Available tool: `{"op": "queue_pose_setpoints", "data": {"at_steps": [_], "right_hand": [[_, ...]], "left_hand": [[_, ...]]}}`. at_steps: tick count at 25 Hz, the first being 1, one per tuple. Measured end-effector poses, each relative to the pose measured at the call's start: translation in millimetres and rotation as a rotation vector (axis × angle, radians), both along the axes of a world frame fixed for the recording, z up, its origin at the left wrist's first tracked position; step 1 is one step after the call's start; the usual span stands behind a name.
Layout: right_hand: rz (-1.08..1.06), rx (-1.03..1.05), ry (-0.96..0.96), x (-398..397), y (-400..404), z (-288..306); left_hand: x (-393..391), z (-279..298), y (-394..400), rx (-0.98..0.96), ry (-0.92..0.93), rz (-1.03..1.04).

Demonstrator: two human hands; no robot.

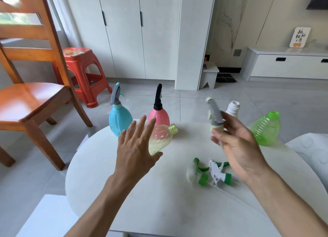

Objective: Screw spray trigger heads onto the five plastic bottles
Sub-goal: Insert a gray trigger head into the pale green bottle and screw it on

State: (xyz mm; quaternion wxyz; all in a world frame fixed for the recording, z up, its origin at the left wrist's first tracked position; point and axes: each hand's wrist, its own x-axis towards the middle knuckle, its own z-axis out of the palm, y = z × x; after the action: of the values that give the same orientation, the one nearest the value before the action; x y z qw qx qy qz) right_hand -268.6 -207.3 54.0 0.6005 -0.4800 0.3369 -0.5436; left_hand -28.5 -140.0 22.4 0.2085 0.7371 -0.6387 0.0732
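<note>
On the round white table (159,201) a blue bottle (119,120) and a pink bottle (159,117) stand upright with trigger heads on them. A pale yellow bottle (162,139) lies on its side; my left hand (136,148) hovers over it with fingers spread. My right hand (236,144) holds a grey trigger head with a pale collar (215,115) upright above the table. Behind it a white bottle (232,109) and a green bottle (265,129) have bare necks. A clear-green trigger head (197,171) and a white-green trigger head (220,172) lie loose near my right wrist.
A wooden chair (33,93) stands at the left beside the table, with a red plastic stool (83,71) behind it. White cabinets and a pillar line the back wall. A white cushion (308,148) sits at the table's right edge.
</note>
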Motion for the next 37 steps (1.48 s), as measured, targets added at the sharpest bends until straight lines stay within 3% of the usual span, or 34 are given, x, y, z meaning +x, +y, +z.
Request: {"op": "queue_pose_setpoints", "data": {"at_steps": [4,15,37], "right_hand": [[-0.045,0.026,-0.141,-19,-6,13],[-0.288,-0.035,-0.135,-33,-16,14],[-0.269,-0.023,-0.126,-26,-15,6]], "left_hand": [[-4,-4,1,0.027,-0.072,-0.016],[3,-20,-3,0.172,-0.191,0.031],[-1,-22,-4,0.13,-0.178,-0.012]]}}
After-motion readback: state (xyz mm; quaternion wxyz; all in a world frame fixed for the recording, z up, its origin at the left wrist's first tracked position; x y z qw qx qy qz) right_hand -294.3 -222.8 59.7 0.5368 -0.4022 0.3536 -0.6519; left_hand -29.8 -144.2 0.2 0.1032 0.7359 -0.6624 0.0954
